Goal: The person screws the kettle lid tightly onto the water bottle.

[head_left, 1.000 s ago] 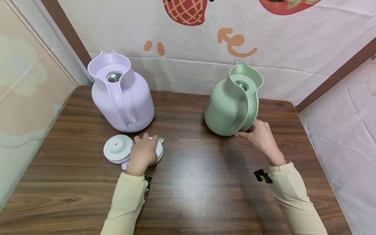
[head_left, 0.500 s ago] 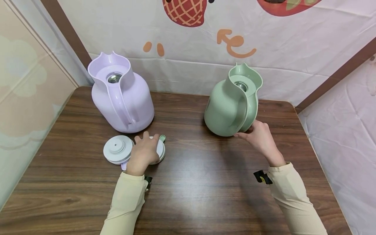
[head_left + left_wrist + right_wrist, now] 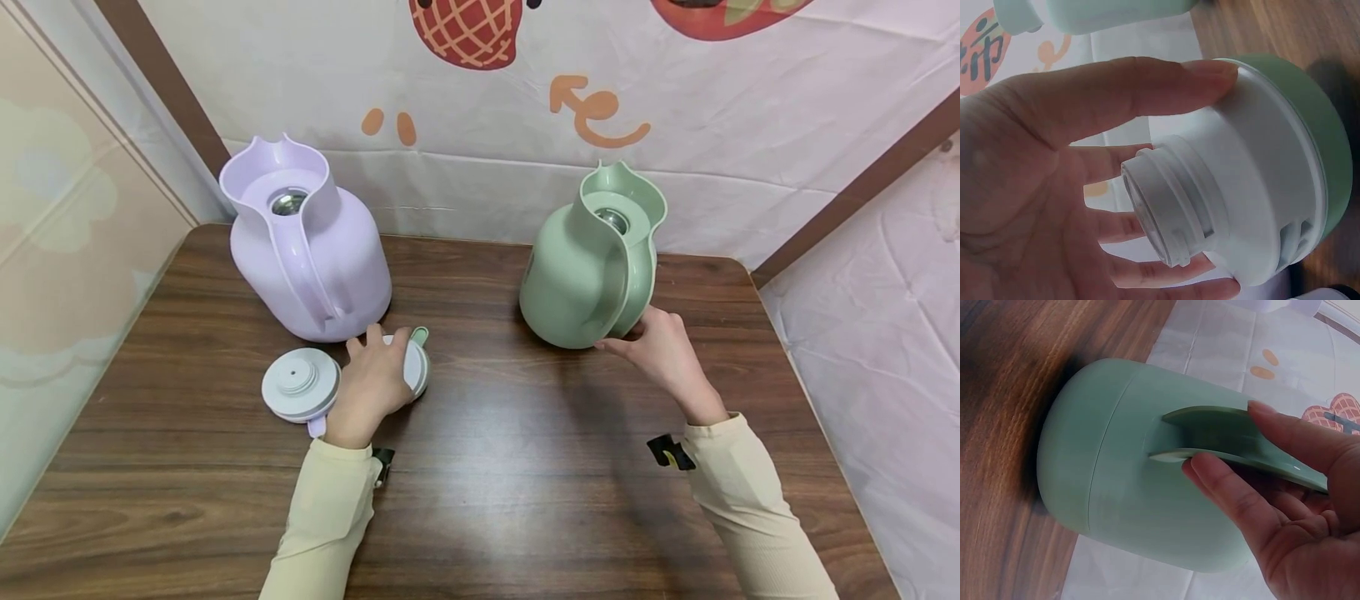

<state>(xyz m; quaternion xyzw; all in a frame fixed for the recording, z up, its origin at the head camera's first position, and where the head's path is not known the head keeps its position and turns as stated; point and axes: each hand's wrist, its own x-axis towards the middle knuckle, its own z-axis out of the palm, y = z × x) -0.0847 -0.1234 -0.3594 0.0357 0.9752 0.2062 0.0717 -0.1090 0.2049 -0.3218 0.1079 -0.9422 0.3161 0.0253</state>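
My left hand (image 3: 367, 387) grips a white thermos lid with a green rim (image 3: 417, 367) by its edge. In the left wrist view, the thumb lies along one side of the lid (image 3: 1254, 156) and the other fingers reach behind it, with its threaded neck facing the palm. My right hand (image 3: 667, 354) pinches the lower part of the green thermos jug's (image 3: 562, 275) handle between thumb and fingers. In the right wrist view, the handle (image 3: 1229, 456) shows between the thumb and the index finger. The green jug stands upright, its mouth uncovered.
A lilac thermos jug (image 3: 348, 242), also uncovered, stands at the back left. Its white lid with a lilac tab (image 3: 300, 383) lies neck up just left of my left hand. Behind the brown wooden table (image 3: 487, 467) hangs a printed white cloth (image 3: 480, 192).
My left hand has shifted slightly away from me and to the right, and the green-rimmed lid has moved and turned with it. The right hand keeps its hold on the green jug's handle.
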